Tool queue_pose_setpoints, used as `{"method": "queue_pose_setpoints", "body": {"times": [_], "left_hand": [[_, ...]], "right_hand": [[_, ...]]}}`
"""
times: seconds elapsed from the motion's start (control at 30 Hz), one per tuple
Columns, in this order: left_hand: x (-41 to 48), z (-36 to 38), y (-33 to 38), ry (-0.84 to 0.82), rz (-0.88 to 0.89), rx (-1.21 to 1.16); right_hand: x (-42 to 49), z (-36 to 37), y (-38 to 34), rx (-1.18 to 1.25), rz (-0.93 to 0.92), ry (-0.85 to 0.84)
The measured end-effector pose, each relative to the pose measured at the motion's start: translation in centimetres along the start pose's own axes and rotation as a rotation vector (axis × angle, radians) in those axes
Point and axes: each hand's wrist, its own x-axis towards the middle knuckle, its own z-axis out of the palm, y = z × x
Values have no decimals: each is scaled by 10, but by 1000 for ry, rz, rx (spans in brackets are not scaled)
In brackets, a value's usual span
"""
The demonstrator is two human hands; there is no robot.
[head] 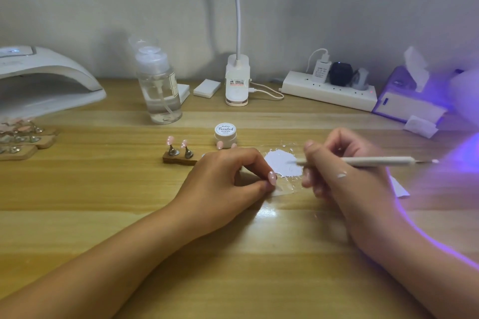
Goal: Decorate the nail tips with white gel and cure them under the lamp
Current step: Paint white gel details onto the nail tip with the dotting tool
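Behind the wooden surface [103, 215] a pale wall was seen. A white curing lamp [44, 80] was placed at the far left, well apart from both hands. A violet glow was noticed at the right edge, but its source could not be told.

Near the middle, a pink nail tip [271, 177] was pinched between the thumb and forefinger of the left hand [228, 176], with the other fingers curled under. Just beside it, a puddle of white gel [282, 163] was spread on a clear film. The small jar [225, 134] marked "Painted" was standing behind this puddle. A thin nail-art pen [363, 161] was gripped by the right hand [344, 163], and its working end was directed at the gel. Whether the end touched the gel could not be told because of blur. Two more pink tips were mounted on a wooden stand [178, 151] to the left of the held one.

The nail tip was judged to be very light, thin and smooth, so it could slip or be flicked away easily. It should be held by its side edges or its root end, with the top face kept free of fingers, since uncured gel is smeared at a touch. Only light pressure from the pen would be needed.
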Motion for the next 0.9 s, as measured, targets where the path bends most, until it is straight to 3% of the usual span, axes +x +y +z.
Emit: {"method": "queue_pose_setpoints", "body": {"times": [0.13,0.9], "left_hand": [[0,1,1,0,10,23],[0,1,1,5,-16,22]], "right_hand": [[-6,7,1,20,107,-63],[-7,9,-2,-41,93,-91]]}}
